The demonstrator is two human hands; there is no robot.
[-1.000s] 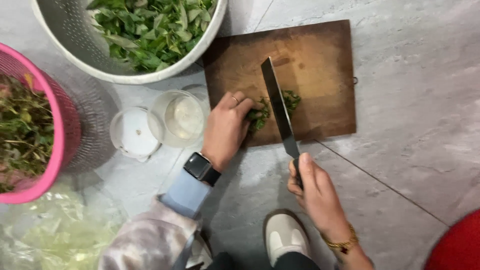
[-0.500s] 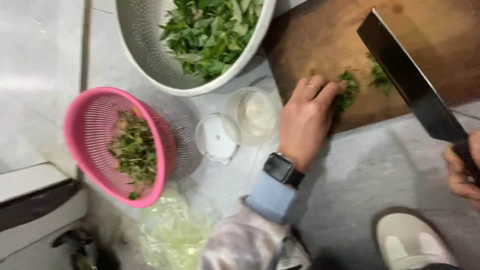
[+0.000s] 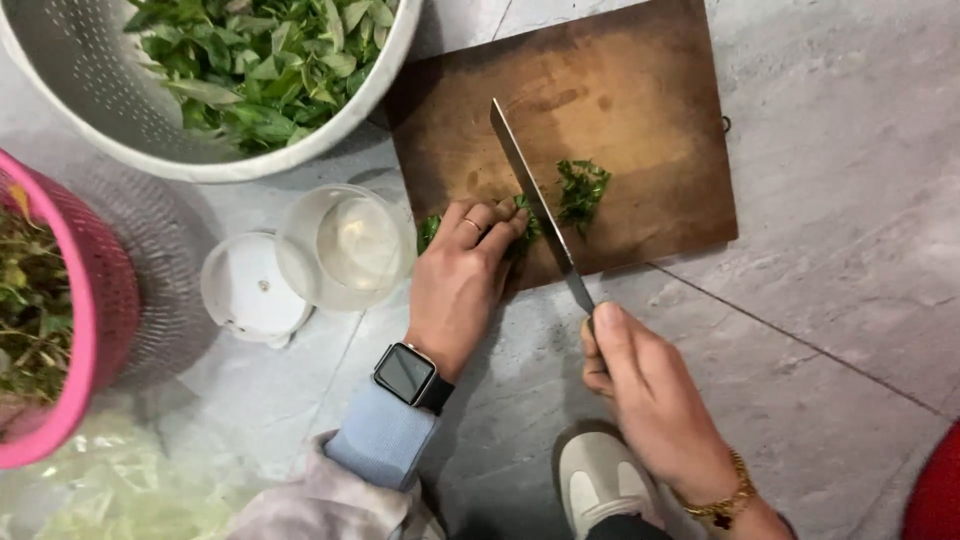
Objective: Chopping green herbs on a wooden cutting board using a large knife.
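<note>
Herbs (image 3: 520, 225) sit bunched under our left hand (image 3: 462, 275) at the near edge of the board (image 3: 640, 100), fingers curled down and pressing them flat against the wood. The knife (image 3: 530, 195) stands edge-down just beside those fingertips, its blade running diagonally across the board, and our right hand (image 3: 640, 385) is wrapped tight around the handle below the board's edge. On the far side of the blade lies a small cut pile (image 3: 582, 188) — only a handful chopped so far, we judge. A tuft of green still pokes out at the wrist side of the left hand, uncut.

Much more seems left: the colander (image 3: 90, 110) above the board is heaped with whole leaves. Beside it stand a clear tub (image 3: 345, 245) and its white lid (image 3: 250, 290), touching — and at the left a pink basket (image 3: 100, 290) holds stems and scraps. All rests on the grey tiled floor (image 3: 850, 250), with a pale shoe (image 3: 600, 480) near our right wrist.
</note>
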